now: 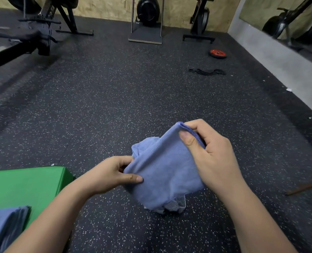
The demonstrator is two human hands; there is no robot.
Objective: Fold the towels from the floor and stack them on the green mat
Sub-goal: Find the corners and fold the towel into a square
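While the left hand (113, 175) pinches its lower left edge and the right hand (209, 152) pinches its upper corner, the soft blue terry towel (162, 172) hangs above the speckled rubber floor (133, 88), long axis slanting up-right, beside the green mat (23, 185).

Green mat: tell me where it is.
In the head view the green mat lies lower left on the floor, beside the left hand, bearing folded blue towels.

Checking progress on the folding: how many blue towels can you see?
At least 2. One towel is gripped by the left hand and right hand. A folded stack lies on the green mat at bottom left; its blurred layers can't be counted.
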